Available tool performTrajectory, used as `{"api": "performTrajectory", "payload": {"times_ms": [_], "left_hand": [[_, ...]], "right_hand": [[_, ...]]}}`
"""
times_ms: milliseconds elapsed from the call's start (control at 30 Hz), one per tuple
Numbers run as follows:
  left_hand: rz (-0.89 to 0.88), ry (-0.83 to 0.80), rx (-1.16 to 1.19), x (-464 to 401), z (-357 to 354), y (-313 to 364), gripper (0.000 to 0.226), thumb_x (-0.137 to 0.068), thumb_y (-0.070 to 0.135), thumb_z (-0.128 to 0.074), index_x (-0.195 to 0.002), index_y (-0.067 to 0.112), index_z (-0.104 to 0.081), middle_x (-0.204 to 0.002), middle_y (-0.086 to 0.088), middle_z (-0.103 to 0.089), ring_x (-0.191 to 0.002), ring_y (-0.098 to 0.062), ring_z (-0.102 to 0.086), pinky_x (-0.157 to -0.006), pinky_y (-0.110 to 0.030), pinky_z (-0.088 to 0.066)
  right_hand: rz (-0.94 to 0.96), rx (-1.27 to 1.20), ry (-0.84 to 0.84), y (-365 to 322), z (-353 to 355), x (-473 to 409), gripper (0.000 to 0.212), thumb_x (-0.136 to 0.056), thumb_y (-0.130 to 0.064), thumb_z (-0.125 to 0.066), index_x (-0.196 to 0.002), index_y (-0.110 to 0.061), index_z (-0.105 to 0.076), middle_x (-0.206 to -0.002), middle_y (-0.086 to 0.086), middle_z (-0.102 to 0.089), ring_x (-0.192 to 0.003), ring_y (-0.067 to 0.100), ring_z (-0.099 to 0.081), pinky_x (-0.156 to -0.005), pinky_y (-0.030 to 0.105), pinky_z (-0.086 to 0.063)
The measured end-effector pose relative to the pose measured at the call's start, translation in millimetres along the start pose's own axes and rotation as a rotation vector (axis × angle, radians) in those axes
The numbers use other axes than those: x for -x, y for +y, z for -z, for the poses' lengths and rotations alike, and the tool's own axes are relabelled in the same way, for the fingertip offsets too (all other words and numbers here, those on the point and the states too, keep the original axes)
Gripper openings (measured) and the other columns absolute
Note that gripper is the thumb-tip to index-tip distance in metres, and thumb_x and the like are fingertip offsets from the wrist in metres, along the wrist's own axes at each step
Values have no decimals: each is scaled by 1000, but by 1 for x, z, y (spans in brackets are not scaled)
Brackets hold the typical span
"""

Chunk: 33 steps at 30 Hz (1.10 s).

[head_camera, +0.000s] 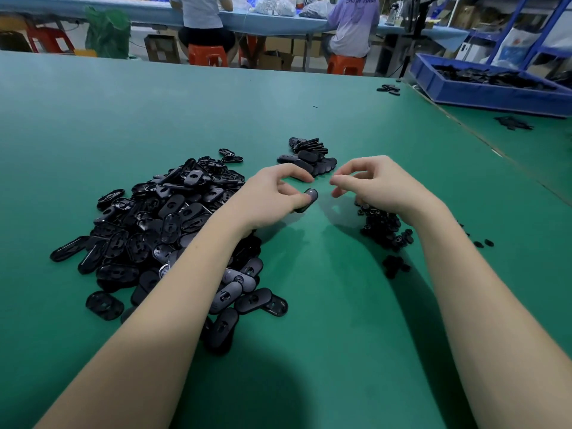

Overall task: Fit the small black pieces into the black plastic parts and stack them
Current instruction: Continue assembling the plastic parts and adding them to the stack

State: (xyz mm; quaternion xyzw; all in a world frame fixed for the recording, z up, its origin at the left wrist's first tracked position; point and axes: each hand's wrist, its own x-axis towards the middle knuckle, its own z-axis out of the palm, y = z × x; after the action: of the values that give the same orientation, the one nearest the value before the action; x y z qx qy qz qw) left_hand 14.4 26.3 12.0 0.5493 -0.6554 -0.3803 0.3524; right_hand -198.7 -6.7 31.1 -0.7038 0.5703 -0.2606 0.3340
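Here, the left hand [272, 196] pinches one oval black plastic part [307, 200] above the green table [309, 305], between three black heaps; the right hand [376, 187], fingers loosely curled, holds nothing visible. A seated worker's lilac shirt [356, 20] reads "CHINA NASA".

This is a factory assembly floor: a long green worktable [93, 125] heaped with black plastic parts [161, 230], a blue parts bin [483, 91] at two o'clock, seated workers [202, 17] at twelve.
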Motion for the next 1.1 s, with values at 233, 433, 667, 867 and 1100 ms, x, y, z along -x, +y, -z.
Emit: {"api": "performTrajectory", "payload": {"times_ms": [233,433,667,867,1100], "left_hand": [[93,76,144,0,2,-2,17,-92,4,-60,-104,15,-66,-77,-1,-73,-59,-12,-66,-54,-20,-51],[92,84,193,-1,2,-4,23,-95,-1,-57,-106,13,-71,-76,-5,-68,-69,-17,-72,-69,-25,-59],[134,101,252,-2,3,-8,30,-89,-11,-56,-105,11,-70,-91,-15,-75,-81,-29,-75,-85,-38,-61],[129,118,236,-3,3,-8,28,-90,-8,-57,-103,12,-71,-86,-10,-75,-81,-30,-75,-86,-41,-61],[118,109,250,0,3,-5,28,-91,-10,-56,-106,8,-70,-87,-12,-75,-81,-30,-75,-87,-40,-61]], "right_hand": [[-217,606,44,10,23,4,7,-77,-47,-76,-81,-41,-74,-98,-20,-73,-99,14,-66,-76,29,-47],[-195,727,92,3,15,5,12,-75,-45,-81,-85,-40,-77,-100,-11,-75,-100,19,-67,-79,29,-47],[-150,788,115,7,7,1,11,-93,-39,-66,-100,-37,-73,-111,-2,-71,-104,27,-64,-77,31,-41],[-145,742,117,7,14,1,10,-92,-36,-62,-95,-39,-70,-111,-12,-71,-106,22,-64,-79,30,-41],[-166,697,84,8,20,6,5,-80,-40,-75,-83,-42,-74,-96,-23,-71,-98,13,-65,-75,28,-44]]}}
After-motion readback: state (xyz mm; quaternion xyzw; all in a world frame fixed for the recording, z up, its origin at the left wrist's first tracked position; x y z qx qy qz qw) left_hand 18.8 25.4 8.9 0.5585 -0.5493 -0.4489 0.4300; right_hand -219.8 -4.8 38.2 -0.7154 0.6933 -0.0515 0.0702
